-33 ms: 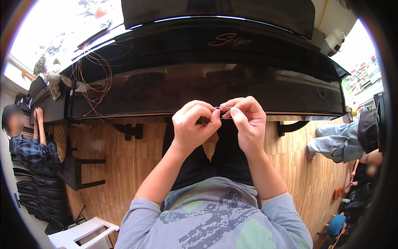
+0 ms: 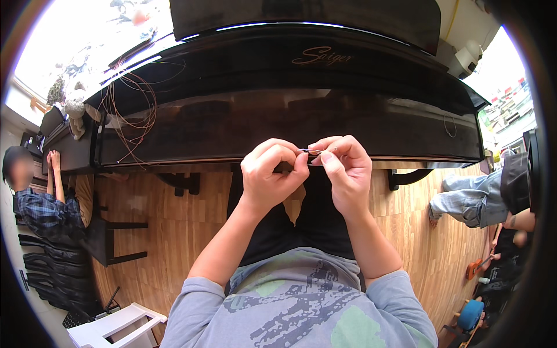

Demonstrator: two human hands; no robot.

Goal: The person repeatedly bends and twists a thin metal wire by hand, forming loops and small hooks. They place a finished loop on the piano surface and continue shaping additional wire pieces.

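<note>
In front of the black piano [image 2: 243, 124], my left hand [image 2: 270, 174] and my right hand [image 2: 348, 174] meet close together. Both are closed in a pinch on a short length of thin, shiny wire [image 2: 312, 151] that spans the small gap between my fingertips. Most of the wire is hidden by my fingers, so its full length does not show. Over the piano's left end hang loose coils of copper-coloured wire [image 2: 152, 113]. Another thin wire loop [image 2: 448, 124] lies toward the piano's right end.
A person in a plaid shirt [image 2: 46, 209] sits at the left beside a black bench [image 2: 107, 240]. At lower left stands a white chair [image 2: 116, 327]. Someone in jeans [image 2: 473, 200] is at the right, with a small orange string instrument [image 2: 473, 268] nearby.
The wire between my fingertips has shifted slightly. Both hands stay nearly in place.
</note>
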